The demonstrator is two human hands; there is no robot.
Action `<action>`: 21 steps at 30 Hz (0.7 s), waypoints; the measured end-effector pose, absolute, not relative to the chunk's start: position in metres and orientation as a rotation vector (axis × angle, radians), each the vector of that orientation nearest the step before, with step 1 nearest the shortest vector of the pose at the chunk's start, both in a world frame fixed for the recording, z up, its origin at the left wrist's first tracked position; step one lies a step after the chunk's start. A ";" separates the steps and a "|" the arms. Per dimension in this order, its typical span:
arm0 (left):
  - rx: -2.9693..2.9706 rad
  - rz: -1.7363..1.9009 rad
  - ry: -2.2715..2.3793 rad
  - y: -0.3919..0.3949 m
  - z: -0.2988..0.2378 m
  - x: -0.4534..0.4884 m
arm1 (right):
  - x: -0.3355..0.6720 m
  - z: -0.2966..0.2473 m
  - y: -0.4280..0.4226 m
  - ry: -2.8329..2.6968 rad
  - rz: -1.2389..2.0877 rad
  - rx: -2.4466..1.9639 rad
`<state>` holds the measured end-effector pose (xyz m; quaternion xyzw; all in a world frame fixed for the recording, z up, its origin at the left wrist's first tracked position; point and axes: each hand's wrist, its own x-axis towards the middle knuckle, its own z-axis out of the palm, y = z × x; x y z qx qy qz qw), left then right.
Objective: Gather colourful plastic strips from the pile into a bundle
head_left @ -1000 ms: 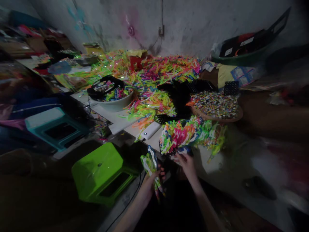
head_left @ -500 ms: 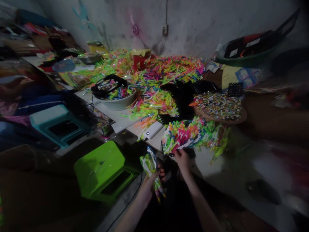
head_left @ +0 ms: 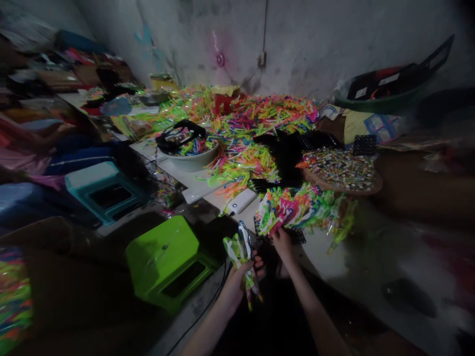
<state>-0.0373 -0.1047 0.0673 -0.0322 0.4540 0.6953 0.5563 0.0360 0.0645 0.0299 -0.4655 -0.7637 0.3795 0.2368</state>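
A small bundle of slim plastic pieces, green, white and blue with narrow coloured tips pointing down, is wrapped in my left hand. Its fingers curl around the lower half, and the exact kind of piece is unclear. My right hand reaches to the near edge of a dense row of similar bright pieces. Its fingers pinch at a pink piece there; the fingertips are partly hidden. The row stands in a black perforated rack at the table's near edge.
A white power bank lies left of the row. Behind are a heap of coloured pieces, a white basin and a round tray of small parts. Green and teal stools stand left, near a seated person.
The camera view has turned slightly left and up, so the scene sits further right and lower. My left hand still holds the bundle; my right hand stays at the row.
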 end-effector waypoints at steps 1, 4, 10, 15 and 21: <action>-0.062 1.652 1.069 -0.105 0.070 -0.038 | 0.040 0.030 0.060 -2.070 1.060 -1.253; -0.019 1.651 1.083 -0.107 0.076 -0.039 | 0.057 0.036 0.038 -1.954 1.174 -1.192; 0.165 1.633 1.057 -0.107 0.077 -0.035 | 0.081 0.065 -0.016 -2.011 1.784 -0.980; 0.235 1.545 1.104 -0.105 0.069 -0.033 | 0.083 0.069 -0.026 -1.936 1.896 -0.894; 0.182 1.597 1.075 -0.099 0.061 -0.046 | 0.089 0.053 0.016 -1.509 1.754 -1.056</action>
